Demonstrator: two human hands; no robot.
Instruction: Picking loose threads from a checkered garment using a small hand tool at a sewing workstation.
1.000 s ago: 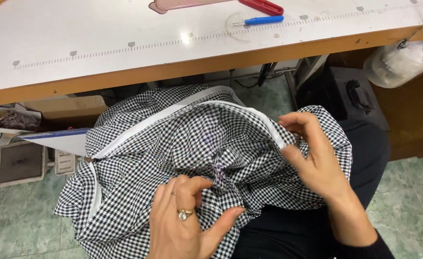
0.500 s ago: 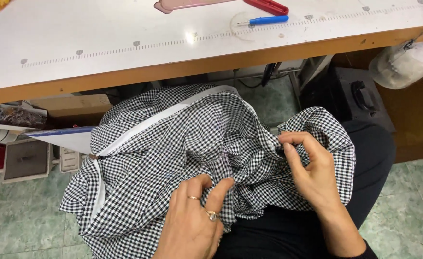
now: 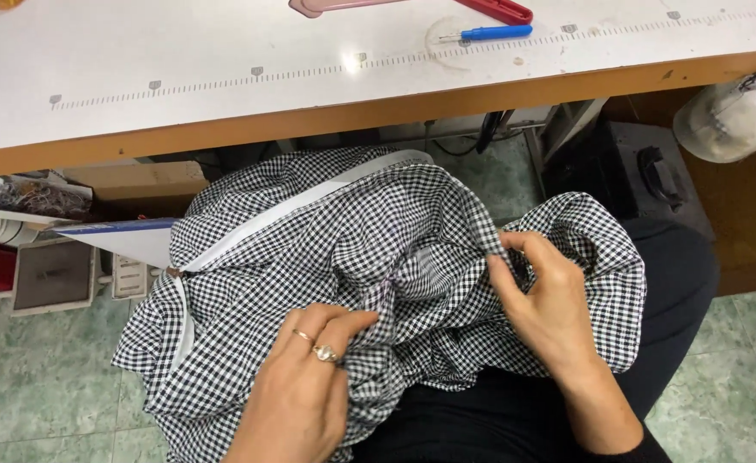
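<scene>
A black-and-white checked garment (image 3: 309,249) with a white lining strip lies bunched on my lap, below the table edge. My left hand (image 3: 305,394), wearing two rings, grips a gathered fold of the cloth near its lower middle. My right hand (image 3: 545,304) pinches a raised fold of the same cloth at the right, thumb and fingers closed on it. Between my hands the fabric is crumpled into a knot of folds.
A white worktable (image 3: 224,103) with a printed ruler line and a wooden edge spans the top. On it lie a blue-handled seam ripper (image 3: 489,33) and red-handled scissors (image 3: 498,9). A dark machine motor (image 3: 644,171) sits under the table at right; boxes and clutter stand at left on the green floor.
My left hand has slid up and closed tighter on the cloth. My right hand has shifted left along the fold, and the garment has bunched more between the hands.
</scene>
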